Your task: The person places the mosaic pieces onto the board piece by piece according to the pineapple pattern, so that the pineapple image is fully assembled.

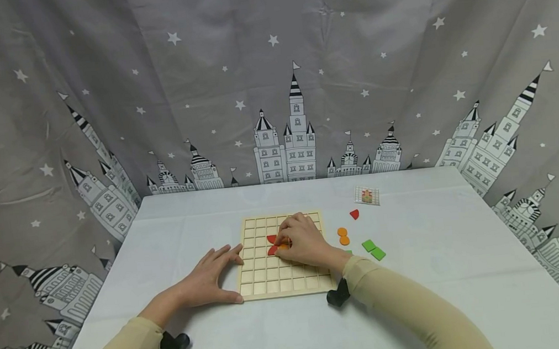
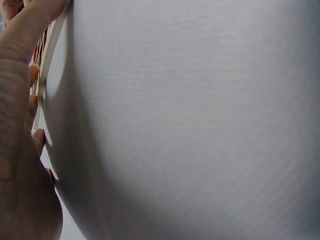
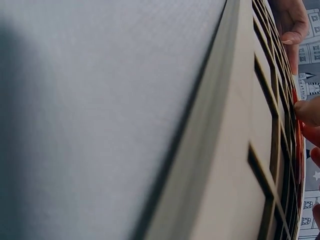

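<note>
Board (image 1: 264, 286), pale and wood-like, lies flat on the white tabletop (image 1: 465, 247), its face cut into square cells by thin raised ridges. Its rim looks thick and smooth from the right wrist. At the board's left side, the left hand (image 1: 208, 277) has its thumb and fingers spread wide: the thumb touches the near left corner and the fingers rest along the left edge, with nothing gripped. Over the middle of the board, the right hand (image 1: 305, 244) has its fingers bent and drawn close together, tips down at a small orange piece (image 1: 283, 247); whether they pinch it or only press it cannot be told. Just left of those tips, two flat red pieces (image 1: 272, 250) with curved outlines sit in the board's cells.

Right of the board lie two orange discs (image 1: 344, 240), round and thin, and farther right two bright green squares (image 1: 378, 253) touching at a corner; part of another green piece (image 1: 348, 252) shows by the right wrist. Beyond the discs, a red wedge (image 1: 355, 214) has one rounded side. Off the board's far right corner is a card (image 1: 367, 195) printed with a grid and a small coloured figure. Behind the board hangs a grey, creased curtain (image 1: 346, 24) patterned with stars and castles.
</note>
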